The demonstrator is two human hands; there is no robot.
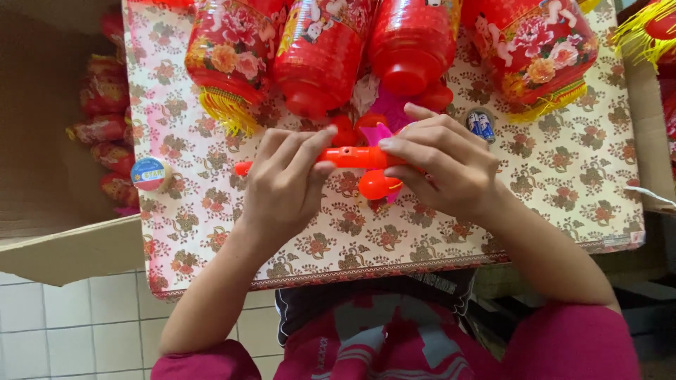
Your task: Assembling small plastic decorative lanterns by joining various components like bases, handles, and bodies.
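Orange plastic stick (352, 157) runs level between both hands above a flower-patterned board (563, 183): the left hand (285, 184) pinches its left part with curled fingers, and the right hand (443, 165) grips its right end, where a round orange bulb (377, 186) and a pink petal piece (377, 132) show. Red lanterns (320, 53) with yellow fringe lie along the board's far edge, a roll of tape (149, 173) sits at its left edge, and two small batteries (482, 125) lie just right of the hands.
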